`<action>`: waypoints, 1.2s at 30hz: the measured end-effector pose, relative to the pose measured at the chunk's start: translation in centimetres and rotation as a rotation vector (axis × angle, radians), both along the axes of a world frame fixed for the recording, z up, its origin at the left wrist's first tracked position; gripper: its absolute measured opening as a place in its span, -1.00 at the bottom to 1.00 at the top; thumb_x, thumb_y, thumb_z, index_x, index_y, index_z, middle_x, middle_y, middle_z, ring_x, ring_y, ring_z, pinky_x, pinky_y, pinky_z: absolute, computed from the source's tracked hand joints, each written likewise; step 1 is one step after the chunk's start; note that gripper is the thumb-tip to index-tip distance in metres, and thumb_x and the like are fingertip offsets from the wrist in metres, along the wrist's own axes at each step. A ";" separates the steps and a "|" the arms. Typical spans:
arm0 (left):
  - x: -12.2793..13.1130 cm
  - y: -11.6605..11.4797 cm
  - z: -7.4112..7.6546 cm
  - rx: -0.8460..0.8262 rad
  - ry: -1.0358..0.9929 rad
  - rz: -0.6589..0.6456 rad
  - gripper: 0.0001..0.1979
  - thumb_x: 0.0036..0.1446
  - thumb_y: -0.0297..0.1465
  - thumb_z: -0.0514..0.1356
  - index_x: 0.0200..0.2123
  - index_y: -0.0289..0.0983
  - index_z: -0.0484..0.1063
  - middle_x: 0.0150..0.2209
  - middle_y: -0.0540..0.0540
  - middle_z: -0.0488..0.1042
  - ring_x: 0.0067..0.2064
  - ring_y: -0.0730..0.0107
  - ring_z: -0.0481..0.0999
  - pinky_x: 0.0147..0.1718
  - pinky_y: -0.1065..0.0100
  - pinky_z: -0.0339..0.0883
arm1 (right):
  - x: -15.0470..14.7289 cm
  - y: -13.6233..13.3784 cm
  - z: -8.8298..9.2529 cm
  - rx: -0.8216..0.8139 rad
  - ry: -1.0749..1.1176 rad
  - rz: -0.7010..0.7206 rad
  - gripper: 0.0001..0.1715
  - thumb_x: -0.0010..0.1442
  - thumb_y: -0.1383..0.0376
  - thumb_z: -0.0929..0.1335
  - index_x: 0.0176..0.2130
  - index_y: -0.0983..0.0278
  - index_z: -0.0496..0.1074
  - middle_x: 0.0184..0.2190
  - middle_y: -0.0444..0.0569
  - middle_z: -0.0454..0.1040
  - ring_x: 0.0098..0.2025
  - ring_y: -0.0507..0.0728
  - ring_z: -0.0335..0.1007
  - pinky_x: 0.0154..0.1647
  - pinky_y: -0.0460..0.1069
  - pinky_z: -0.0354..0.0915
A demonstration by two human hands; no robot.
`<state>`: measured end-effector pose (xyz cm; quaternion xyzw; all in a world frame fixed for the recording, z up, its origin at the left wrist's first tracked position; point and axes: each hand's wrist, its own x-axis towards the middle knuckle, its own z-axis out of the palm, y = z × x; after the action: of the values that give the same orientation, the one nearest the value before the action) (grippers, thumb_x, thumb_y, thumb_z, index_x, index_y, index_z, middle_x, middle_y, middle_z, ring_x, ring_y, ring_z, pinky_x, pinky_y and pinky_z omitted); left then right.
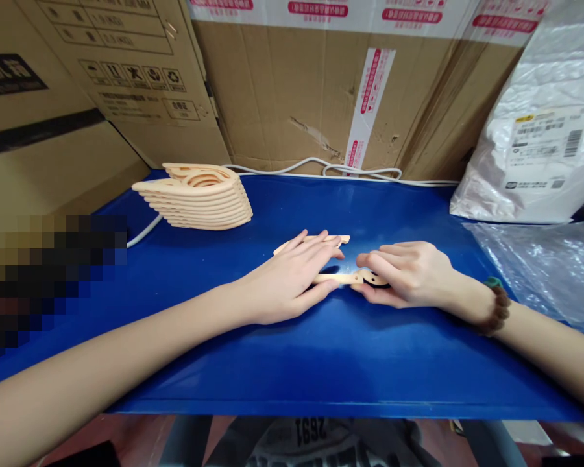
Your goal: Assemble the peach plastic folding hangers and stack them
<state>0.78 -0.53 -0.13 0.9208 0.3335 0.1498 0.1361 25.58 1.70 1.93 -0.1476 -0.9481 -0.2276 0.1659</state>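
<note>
A pale beige, flat piece (341, 279) with a slim bar, small round holes and a dark curved opening lies low over the blue table. My left hand (296, 275) spreads across it, with the fingers over its far edge (345, 239) and the thumb along its near bar. At the other end, my right hand (406, 275) pinches the piece between thumb and bent fingers. Both palms hide much of its shape. To the left of my hands stands a neat stack of similar beige pieces (202, 201) with curved cut-outs.
Cardboard boxes (282, 97) wall off the back and left of the blue table (292, 370). A white cable (282, 170) runs along the rear edge. On the right are a white plastic parcel bag (530, 143) and a clear plastic sheet (540, 272). A blurred patch covers the left edge.
</note>
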 end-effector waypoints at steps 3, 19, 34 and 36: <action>0.1 -0.1 0.0 -0.006 -0.002 0.003 -0.57 0.38 -0.18 -0.07 0.21 -0.25 0.16 0.39 -0.13 0.03 0.41 0.13 -0.03 0.36 -0.07 -0.15 | 0.0 -0.1 0.2 0.074 -0.016 0.035 -0.66 0.38 0.15 0.21 -0.28 0.32 0.39 -0.56 -0.14 0.46 -0.56 0.00 0.34 -0.52 -0.06 0.19; -0.4 0.8 0.1 -0.100 -0.134 0.049 -0.62 0.38 -0.15 -0.08 0.08 -0.24 0.30 0.35 -0.17 0.14 0.39 0.18 0.02 0.32 0.02 -0.03 | 0.2 0.2 0.1 -0.064 0.016 0.032 -0.66 0.31 0.13 0.21 -0.45 0.22 0.29 -0.65 -0.19 0.32 -0.62 0.00 0.18 -0.54 -0.06 0.08; -1.4 2.7 -0.7 -0.061 -0.285 0.091 -0.66 0.27 -0.25 0.14 0.07 -0.20 0.33 0.21 -0.18 0.32 0.31 0.18 0.22 0.26 0.12 0.15 | -0.7 0.1 0.5 -0.501 0.069 0.031 -0.33 0.29 -0.20 0.11 -0.50 0.25 0.25 -0.58 -0.13 0.28 -0.45 0.05 0.13 -0.30 0.00 0.06; -1.3 2.6 -0.6 -0.047 -0.282 0.098 -0.67 0.27 -0.26 0.13 0.06 -0.22 0.33 0.20 -0.19 0.33 0.30 0.17 0.24 0.25 0.13 0.16 | -0.8 0.0 0.3 -0.490 0.065 0.045 -0.34 0.28 -0.21 0.13 -0.46 0.25 0.28 -0.54 -0.10 0.32 -0.42 0.07 0.17 -0.26 0.01 0.09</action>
<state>-0.55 2.10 -0.76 0.8699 0.3589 0.2763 0.1955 24.79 1.69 2.21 -0.1696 -0.9722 0.0178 0.1604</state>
